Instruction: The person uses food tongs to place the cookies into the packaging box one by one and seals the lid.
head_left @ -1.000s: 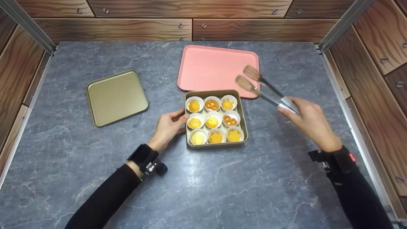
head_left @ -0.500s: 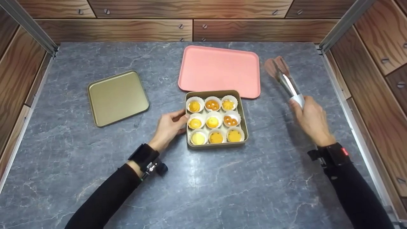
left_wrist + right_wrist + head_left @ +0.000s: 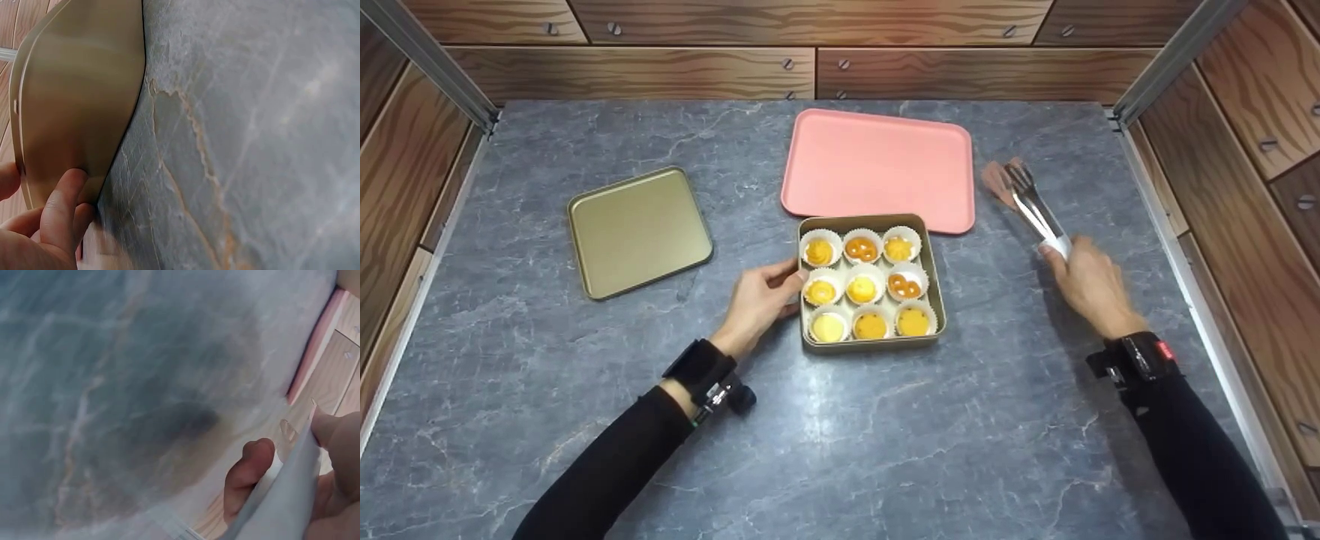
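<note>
A gold rectangular tin (image 3: 874, 346) holds several yellow and orange sweets in white paper cups (image 3: 860, 288), set in rows. My left hand (image 3: 756, 306) grips the tin's left side; in the left wrist view the thumb is at the rim and the fingers lie against the outer wall (image 3: 79, 101). In my right hand (image 3: 1093, 289) is a pair of tongs (image 3: 1036, 216), held by the white end, the brownish tips pointing away from me and close together. Nothing shows between the tips. The right wrist view has the tongs' pale handle (image 3: 287, 495) between thumb and fingers.
Behind the tin lies a pink tray (image 3: 877, 165), its front edge partly covered by the tin in the head view. To the left is a flat gold lid (image 3: 641, 232). Wood-patterned panels (image 3: 622, 71) border the grey marbled table (image 3: 840, 450) at the back and sides.
My right hand has moved the tongs from over the tray's right end to the right, beside the tray, and slightly lower now. Their arms went from spread to close together. My left hand stayed put.
</note>
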